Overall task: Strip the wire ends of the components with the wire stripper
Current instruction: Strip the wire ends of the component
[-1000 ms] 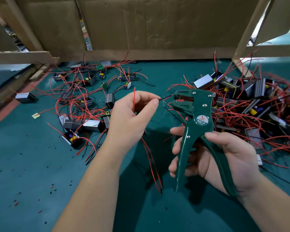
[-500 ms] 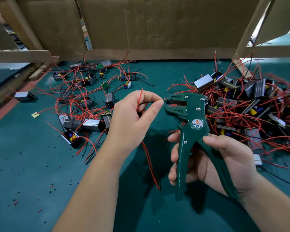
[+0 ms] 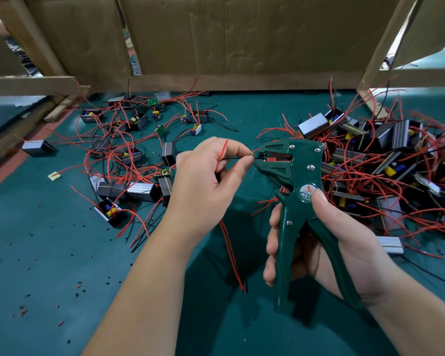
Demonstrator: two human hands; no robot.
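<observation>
Head view | left hand (image 3: 206, 181) pinches thin black wire (image 3: 238, 158) into head of dark green metal wire stripper (image 3: 297, 191) | right hand (image 3: 326, 242) grips stripper handles, near right.

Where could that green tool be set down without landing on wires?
The green mat is bare near-left, below the left component scatter, save tiny insulation bits. A lane runs between both piles toward the cardboard wall. The right pile is crowded.

Black wire (image 3: 238, 158) tip hidden in stripper (image 3: 290, 170) head — label digits partly thumb-covered.
</observation>
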